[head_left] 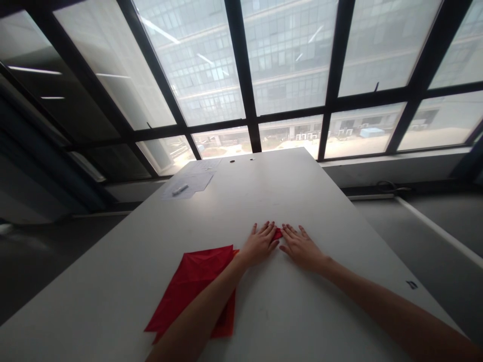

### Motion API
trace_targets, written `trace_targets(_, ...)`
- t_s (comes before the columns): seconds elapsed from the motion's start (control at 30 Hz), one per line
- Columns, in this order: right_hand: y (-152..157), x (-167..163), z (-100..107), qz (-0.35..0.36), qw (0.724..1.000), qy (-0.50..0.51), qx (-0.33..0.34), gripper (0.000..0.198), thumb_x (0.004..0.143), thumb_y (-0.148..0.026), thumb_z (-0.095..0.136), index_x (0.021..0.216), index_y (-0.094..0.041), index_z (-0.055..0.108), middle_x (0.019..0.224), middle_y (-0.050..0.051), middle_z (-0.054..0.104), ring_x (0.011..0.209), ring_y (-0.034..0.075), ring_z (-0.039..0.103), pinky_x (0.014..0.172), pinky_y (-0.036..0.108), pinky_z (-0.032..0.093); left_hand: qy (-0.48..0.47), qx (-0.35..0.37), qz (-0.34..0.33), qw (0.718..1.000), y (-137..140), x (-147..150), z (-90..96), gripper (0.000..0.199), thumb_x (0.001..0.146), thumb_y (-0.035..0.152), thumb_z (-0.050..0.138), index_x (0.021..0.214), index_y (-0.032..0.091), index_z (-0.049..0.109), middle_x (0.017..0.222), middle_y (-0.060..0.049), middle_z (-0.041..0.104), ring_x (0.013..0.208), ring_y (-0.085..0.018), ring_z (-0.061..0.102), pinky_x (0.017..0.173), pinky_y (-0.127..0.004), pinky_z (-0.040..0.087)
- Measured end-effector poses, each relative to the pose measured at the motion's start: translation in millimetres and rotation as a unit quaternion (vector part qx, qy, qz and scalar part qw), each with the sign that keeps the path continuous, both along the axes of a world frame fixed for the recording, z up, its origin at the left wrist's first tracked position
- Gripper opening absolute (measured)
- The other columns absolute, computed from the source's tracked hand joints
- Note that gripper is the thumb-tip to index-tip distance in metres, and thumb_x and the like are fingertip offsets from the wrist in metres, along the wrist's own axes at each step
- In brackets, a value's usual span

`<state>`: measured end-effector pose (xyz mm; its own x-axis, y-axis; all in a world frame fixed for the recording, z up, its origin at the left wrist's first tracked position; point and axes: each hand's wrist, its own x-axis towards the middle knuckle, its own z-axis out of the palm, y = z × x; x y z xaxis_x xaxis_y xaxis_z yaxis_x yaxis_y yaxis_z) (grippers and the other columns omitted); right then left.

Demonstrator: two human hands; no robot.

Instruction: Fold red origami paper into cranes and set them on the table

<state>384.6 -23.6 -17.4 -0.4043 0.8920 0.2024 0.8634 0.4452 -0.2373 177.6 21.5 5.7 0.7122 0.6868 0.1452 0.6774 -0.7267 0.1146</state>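
Between my hands lies a small piece of red paper (pixel 278 234), mostly covered, so its shape is hidden. My left hand (pixel 261 242) rests flat on its left side with the fingers stretched forward. From the right, my right hand (pixel 300 246) presses flat on it too, fingers spread a little. Beside and partly under my left forearm are larger red sheets (pixel 192 276), creased and stacked unevenly. An orange sheet (pixel 227 329) shows along the stack's right and lower edges.
White papers (pixel 196 177) with a marker-like white stick (pixel 180 189) on them lie at the table's far left. The white table (pixel 264 191) reaches to the windows, with a small dark hole (pixel 232 161) near its far edge. A dark mark (pixel 411 285) is near the right edge.
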Motion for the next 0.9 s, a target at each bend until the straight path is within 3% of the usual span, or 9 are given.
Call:
trace_targets(0.1,0.6,1.1,0.7,0.002,1.0,-0.001,-0.002,0.064,0.101,-0.052,0.028,0.152,-0.014,0.033,0.157,0.016,0.029,0.147,0.025,0.024,0.12,0.053,0.01,-0.022,0.033,0.057,0.998,3.2,-1.4,4.1,0.045,0.102,0.035,0.029,0.143,0.023,0.046,0.151,-0.011,0.043,0.145,-0.025,0.03,0.12,-0.055,0.017)
trace_targets(0.17,1.1,1.1,1.4,0.002,1.0,0.0,-0.002,0.064,0.101,-0.052,0.028,0.152,-0.014,0.033,0.157,0.016,0.03,0.148,0.025,0.024,0.12,0.053,0.01,-0.039,0.048,0.082,0.995,4.5,-2.0,7.2,0.046,0.102,0.027,0.027,0.142,0.019,0.047,0.149,-0.013,0.044,0.144,-0.024,0.033,0.121,-0.052,0.017)
trace_targets(0.37,-0.3,-2.5,2.4,-0.006,1.0,-0.004,0.017,0.062,0.1,-0.051,0.033,0.15,-0.014,0.037,0.154,0.017,0.036,0.146,0.028,0.028,0.12,0.055,0.007,-0.003,-0.022,-0.021,1.0,-1.7,-1.8,10.4,0.051,0.103,0.044,0.029,0.151,0.029,0.031,0.158,-0.007,0.029,0.148,-0.022,0.023,0.12,-0.05,0.019)
trace_targets(0.53,-2.6,-3.5,2.3,-0.058,0.996,0.0,0.062,0.057,0.099,-0.05,0.037,0.147,-0.018,0.043,0.152,0.018,0.041,0.146,0.028,0.028,0.12,0.054,0.007,0.004,-0.028,-0.025,0.999,-2.7,-1.8,9.7,0.053,0.102,0.048,0.029,0.151,0.03,0.03,0.159,-0.008,0.028,0.148,-0.024,0.022,0.119,-0.052,0.021)
trace_targets(0.67,-0.3,-3.0,0.2,-0.017,0.999,0.008,0.042,0.061,0.101,-0.051,0.032,0.151,-0.017,0.035,0.155,0.015,0.035,0.147,0.027,0.026,0.12,0.054,0.009,0.008,-0.021,-0.035,0.999,-2.3,-1.8,9.5,0.054,0.102,0.047,0.03,0.152,0.027,0.028,0.158,-0.01,0.029,0.148,-0.026,0.023,0.117,-0.054,0.023)
trace_targets(0.83,2.0,-3.1,-0.7,0.009,1.0,0.0,0.023,0.062,0.101,-0.051,0.031,0.15,-0.014,0.037,0.154,0.017,0.036,0.146,0.027,0.027,0.12,0.055,0.007,-0.029,-0.003,-0.035,0.999,-1.9,-2.0,11.8,0.042,0.103,0.036,0.032,0.139,0.025,0.051,0.154,-0.01,0.038,0.145,-0.027,0.031,0.116,-0.049,0.031)
trace_targets(0.9,1.8,-3.0,0.3,0.01,1.0,-0.001,0.019,0.063,0.101,-0.052,0.031,0.15,-0.013,0.038,0.155,0.018,0.035,0.147,0.027,0.027,0.12,0.054,0.006,-0.055,0.007,-0.037,0.998,-1.5,-2.3,13.5,0.042,0.103,0.033,0.031,0.138,0.025,0.052,0.153,-0.008,0.04,0.144,-0.023,0.032,0.118,-0.044,0.029)
